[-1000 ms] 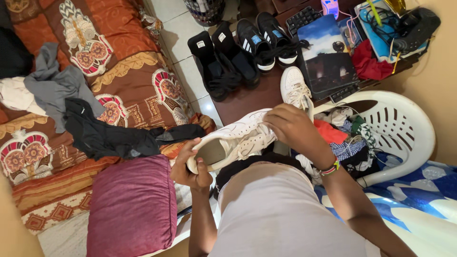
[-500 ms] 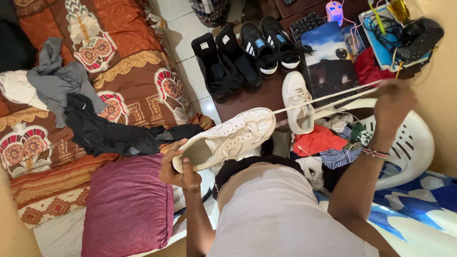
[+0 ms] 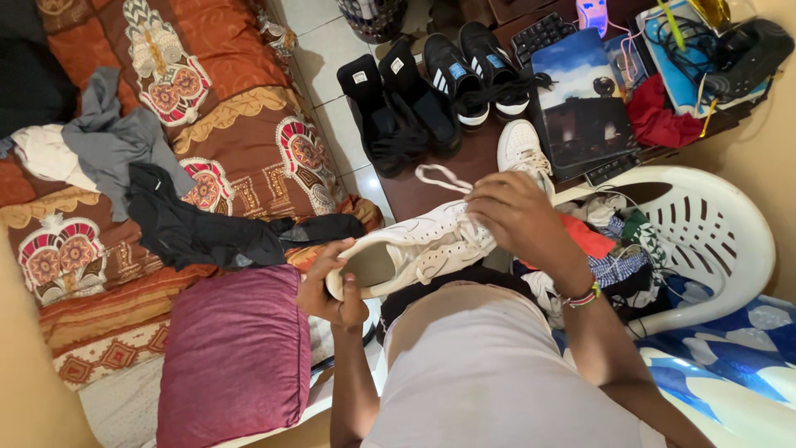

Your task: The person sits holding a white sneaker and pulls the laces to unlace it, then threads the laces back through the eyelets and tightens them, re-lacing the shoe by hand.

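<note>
Maroon pillow point(image 3: 236, 353) lies at the left on the patterned bed point(image 3: 240, 158), beside dark clothes point(image 3: 207, 232). Next comes the left hand point(image 3: 332, 286), its fingers closed around the heel of a white sneaker point(image 3: 414, 249) held over the lap. At the shoe's eyelets the right hand point(image 3: 522, 216) pinches the white lace point(image 3: 444, 178). Lacing looks to be the step in hand; the loose end would need feeding through an eyelet. Further right stands a white plastic chair point(image 3: 713, 241) heaped with clothes.
</note>
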Demonstrator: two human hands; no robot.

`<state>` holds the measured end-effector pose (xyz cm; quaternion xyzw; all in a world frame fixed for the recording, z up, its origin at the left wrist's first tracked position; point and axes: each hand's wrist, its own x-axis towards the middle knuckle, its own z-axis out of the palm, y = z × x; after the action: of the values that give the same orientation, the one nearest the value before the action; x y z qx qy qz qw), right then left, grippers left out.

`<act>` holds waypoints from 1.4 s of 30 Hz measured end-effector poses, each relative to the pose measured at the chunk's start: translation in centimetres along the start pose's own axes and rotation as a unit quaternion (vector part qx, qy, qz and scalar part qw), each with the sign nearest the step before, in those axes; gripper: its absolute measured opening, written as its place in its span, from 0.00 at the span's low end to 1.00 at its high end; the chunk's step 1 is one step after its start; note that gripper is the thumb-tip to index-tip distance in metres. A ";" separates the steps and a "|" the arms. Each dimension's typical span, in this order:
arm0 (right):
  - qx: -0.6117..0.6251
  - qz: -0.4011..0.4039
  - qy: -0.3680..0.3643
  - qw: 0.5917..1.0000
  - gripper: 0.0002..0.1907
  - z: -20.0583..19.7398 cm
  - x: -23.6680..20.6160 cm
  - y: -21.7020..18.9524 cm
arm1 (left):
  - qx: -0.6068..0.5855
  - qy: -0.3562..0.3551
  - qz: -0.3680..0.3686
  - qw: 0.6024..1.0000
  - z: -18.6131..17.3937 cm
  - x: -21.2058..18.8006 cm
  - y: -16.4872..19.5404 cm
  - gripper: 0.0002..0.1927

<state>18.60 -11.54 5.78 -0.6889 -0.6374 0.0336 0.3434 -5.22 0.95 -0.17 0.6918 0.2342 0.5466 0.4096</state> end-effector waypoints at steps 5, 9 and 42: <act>-0.122 0.062 0.131 0.982 0.07 -0.8 -3.2 7.6 | -0.001 0.028 -0.011 1.000 -0.9 -0.3 -0.4 0.09; -0.130 0.236 0.330 0.905 0.02 -3.8 -5.8 15.3 | -0.044 0.055 -0.028 0.997 -1.6 -0.4 -0.5 0.09; 0.333 0.219 0.081 0.914 0.09 -1.2 -1.3 3.0 | -0.108 0.046 -0.086 0.989 0.0 -0.9 0.2 0.10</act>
<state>21.56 -13.07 4.65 -0.6574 -0.3925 0.2621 0.5875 -5.49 0.14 -0.57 0.5947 0.2507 0.5628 0.5165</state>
